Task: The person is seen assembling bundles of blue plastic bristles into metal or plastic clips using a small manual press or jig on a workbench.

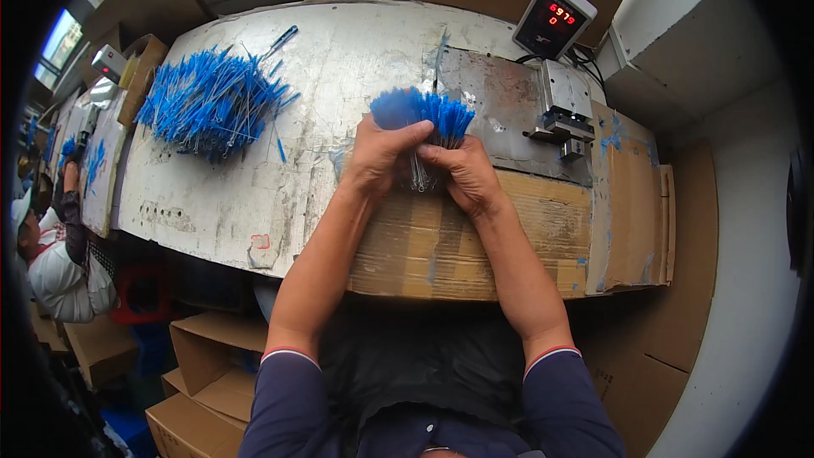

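Left hand (379, 148) and right hand (469, 171) squeeze bundle of slim blue-topped metal-wire sticks (447, 115); likely light, springy, slide-prone; best held mid-shaft, both sides.

Bright window (63, 32) upper left; table (322, 59) edges fisheye-bowed; corners black.

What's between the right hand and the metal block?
Head view: a stained grey plate lying flat on the table, between the right hand and the metal block. No loose tool shows there.
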Motion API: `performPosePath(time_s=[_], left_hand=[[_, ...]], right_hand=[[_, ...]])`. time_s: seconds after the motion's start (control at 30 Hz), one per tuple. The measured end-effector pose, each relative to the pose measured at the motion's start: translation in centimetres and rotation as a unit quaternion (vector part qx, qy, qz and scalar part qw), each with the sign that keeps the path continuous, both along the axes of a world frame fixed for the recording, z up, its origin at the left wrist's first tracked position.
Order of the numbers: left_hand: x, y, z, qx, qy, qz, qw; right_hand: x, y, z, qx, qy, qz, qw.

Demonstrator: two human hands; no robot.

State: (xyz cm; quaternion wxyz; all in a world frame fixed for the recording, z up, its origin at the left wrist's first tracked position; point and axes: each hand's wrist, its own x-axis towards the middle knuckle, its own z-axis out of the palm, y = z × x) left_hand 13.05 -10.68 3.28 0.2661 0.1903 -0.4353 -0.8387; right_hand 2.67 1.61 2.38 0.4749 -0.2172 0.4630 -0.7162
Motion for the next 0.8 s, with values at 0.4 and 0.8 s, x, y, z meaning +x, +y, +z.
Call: performPosePath(time_s=[0.4,0.8], left_hand=[[0.4,-0.9,-0.6,0.03,0.02,0.018,0.999],[0.3,-0.5,0.0,0.016,0.043,0.006,0.999]], right_hand=[[0.3,-0.1,1.1,-0.059,-0.115,0.035,0.991],[0.6,-0.5,0.6,-0.053,-0.115,0.007,0.992]])
